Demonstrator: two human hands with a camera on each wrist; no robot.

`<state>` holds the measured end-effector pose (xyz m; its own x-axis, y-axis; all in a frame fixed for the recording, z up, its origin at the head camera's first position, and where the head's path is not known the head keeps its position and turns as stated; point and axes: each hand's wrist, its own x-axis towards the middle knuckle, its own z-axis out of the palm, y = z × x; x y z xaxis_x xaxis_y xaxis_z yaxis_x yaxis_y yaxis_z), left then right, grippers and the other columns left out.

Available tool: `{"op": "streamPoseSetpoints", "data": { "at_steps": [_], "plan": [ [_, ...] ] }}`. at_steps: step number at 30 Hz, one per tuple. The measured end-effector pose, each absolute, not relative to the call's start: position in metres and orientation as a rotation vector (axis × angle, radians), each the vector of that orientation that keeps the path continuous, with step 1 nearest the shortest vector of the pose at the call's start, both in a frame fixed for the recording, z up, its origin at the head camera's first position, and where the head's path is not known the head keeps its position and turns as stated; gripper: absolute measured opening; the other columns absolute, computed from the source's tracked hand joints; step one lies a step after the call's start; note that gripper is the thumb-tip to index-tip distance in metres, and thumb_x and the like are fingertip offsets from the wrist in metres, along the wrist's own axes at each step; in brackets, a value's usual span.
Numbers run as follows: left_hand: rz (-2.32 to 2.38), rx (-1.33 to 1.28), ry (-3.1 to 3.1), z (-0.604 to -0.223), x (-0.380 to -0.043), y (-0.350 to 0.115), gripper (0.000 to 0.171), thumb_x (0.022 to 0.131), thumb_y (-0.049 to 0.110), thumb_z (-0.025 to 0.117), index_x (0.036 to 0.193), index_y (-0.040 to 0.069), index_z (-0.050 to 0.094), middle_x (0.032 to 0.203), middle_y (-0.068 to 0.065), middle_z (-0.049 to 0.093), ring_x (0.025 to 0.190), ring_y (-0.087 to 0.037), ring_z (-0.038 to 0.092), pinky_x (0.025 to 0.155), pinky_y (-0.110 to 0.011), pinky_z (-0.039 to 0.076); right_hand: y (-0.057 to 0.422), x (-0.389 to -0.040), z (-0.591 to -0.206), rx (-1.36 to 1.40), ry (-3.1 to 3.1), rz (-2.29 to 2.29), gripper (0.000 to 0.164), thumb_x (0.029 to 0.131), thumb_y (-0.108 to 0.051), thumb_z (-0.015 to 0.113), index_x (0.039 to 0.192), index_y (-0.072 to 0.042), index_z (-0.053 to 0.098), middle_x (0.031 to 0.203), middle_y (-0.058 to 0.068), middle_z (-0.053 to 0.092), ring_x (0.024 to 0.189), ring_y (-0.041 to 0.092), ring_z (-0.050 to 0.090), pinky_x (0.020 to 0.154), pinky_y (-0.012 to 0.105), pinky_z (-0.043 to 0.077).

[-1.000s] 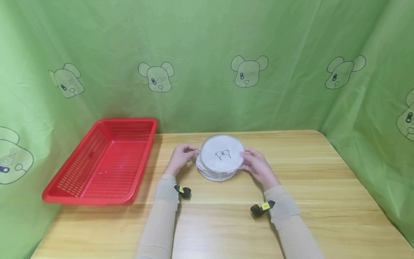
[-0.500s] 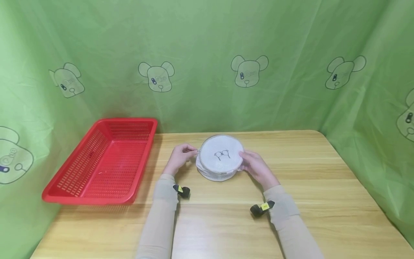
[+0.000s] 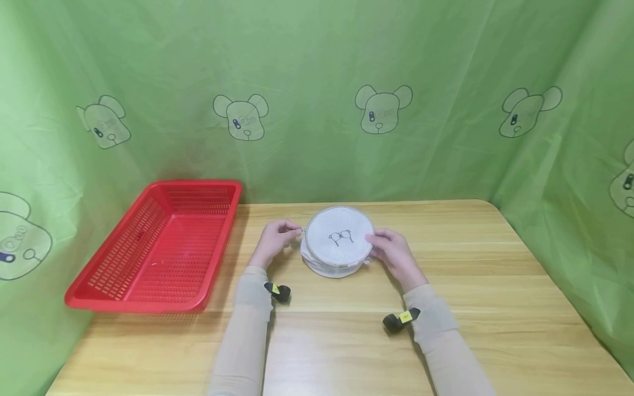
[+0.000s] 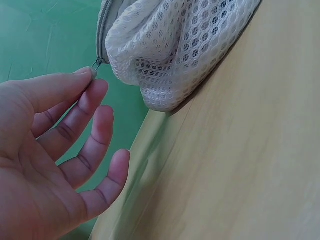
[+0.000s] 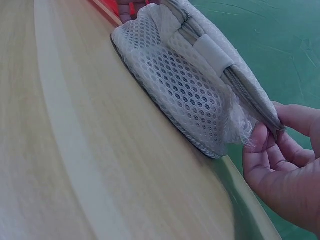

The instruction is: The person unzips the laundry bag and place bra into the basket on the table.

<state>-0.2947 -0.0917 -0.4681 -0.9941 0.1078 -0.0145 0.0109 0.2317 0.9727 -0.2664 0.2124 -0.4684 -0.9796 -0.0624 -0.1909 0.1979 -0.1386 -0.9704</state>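
Observation:
A round white mesh laundry bag (image 3: 342, 245), with two small birds drawn on its top, rests on the table in the head view. My left hand (image 3: 272, 240) pinches the small zipper pull (image 4: 95, 64) at the bag's left edge between thumb and index finger; its other fingers are spread and loosely bent. On the opposite side, my right hand (image 3: 393, 253) grips the top's edge, thumb and fingers closing on the rim beside the grey zipper (image 5: 245, 95). Below the raised top, the mesh side wall (image 5: 175, 82) sags in folds. The bag's inside is hidden.
A red plastic basket (image 3: 218, 258) with slotted walls stands at the table's left. Behind the wooden table (image 3: 346, 341) hangs a green curtain (image 3: 317, 66) with bear-head drawings, which also runs along both sides. Each sleeved wrist wears a black camera.
Hardly anything differs. My left hand has shifted very slightly left with the zipper pull, and my right fingers have changed their hold a little at the rim.

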Motion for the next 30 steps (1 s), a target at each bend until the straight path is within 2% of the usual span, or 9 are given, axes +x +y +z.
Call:
{"op": "streamPoseSetpoints", "data": {
  "at_steps": [6, 10, 13, 21, 30],
  "plan": [
    [1.898, 0.120, 2.405, -0.4669, -0.2934, -0.0922, 0.019, 0.087, 0.013, 0.070, 0.103, 0.002, 0.069, 0.097, -0.010, 0.070, 0.084, -0.026, 0.061, 0.075, -0.036, 0.053, 0.2120, -0.2673, -0.4669, 0.190, 1.907, -2.254, 0.039, 0.086, -0.007, 0.070, 0.118, -0.006, 0.048, 0.082, -0.005, 0.066, 0.070, 0.007, 0.062, 0.068, 0.019, 0.054],
    [1.902, 0.127, 2.400, -0.4677, -0.2938, -0.0922, 0.019, 0.087, 0.012, 0.070, 0.103, 0.001, 0.069, 0.099, -0.012, 0.070, 0.086, -0.029, 0.061, 0.076, -0.037, 0.053, 0.2121, -0.2680, -0.4667, 0.189, 1.912, -2.223, 0.054, 0.087, -0.008, 0.069, 0.133, 0.000, 0.042, 0.085, -0.005, 0.066, 0.070, 0.006, 0.061, 0.066, 0.018, 0.054],
    [1.897, 0.122, 2.405, -0.4682, -0.2939, -0.0919, 0.019, 0.087, 0.012, 0.070, 0.103, 0.001, 0.069, 0.100, -0.012, 0.071, 0.088, -0.030, 0.062, 0.077, -0.038, 0.053, 0.2124, -0.2684, -0.4670, 0.174, 1.930, -2.172, 0.059, 0.090, -0.010, 0.066, 0.140, 0.006, 0.039, 0.086, -0.005, 0.065, 0.070, 0.005, 0.058, 0.064, 0.016, 0.051],
    [1.890, 0.113, 2.405, -0.4688, -0.2935, -0.0914, 0.019, 0.087, 0.012, 0.070, 0.103, 0.002, 0.069, 0.103, -0.014, 0.071, 0.089, -0.030, 0.062, 0.076, -0.036, 0.053, 0.2135, -0.2670, -0.4674, 0.184, 1.894, -2.160, 0.052, 0.093, -0.010, 0.063, 0.135, 0.010, 0.042, 0.073, -0.007, 0.059, 0.056, 0.002, 0.046, 0.051, 0.014, 0.041],
    [1.877, 0.141, 2.409, -0.4696, -0.2942, -0.0918, 0.019, 0.087, 0.013, 0.070, 0.103, 0.003, 0.069, 0.103, -0.012, 0.070, 0.095, -0.033, 0.063, 0.082, -0.042, 0.054, 0.2139, -0.2685, -0.4694, 0.190, 1.826, -2.214, 0.031, 0.093, -0.009, 0.061, 0.119, 0.003, 0.051, 0.074, -0.004, 0.059, 0.059, 0.004, 0.050, 0.053, 0.013, 0.046]
  ]
}}
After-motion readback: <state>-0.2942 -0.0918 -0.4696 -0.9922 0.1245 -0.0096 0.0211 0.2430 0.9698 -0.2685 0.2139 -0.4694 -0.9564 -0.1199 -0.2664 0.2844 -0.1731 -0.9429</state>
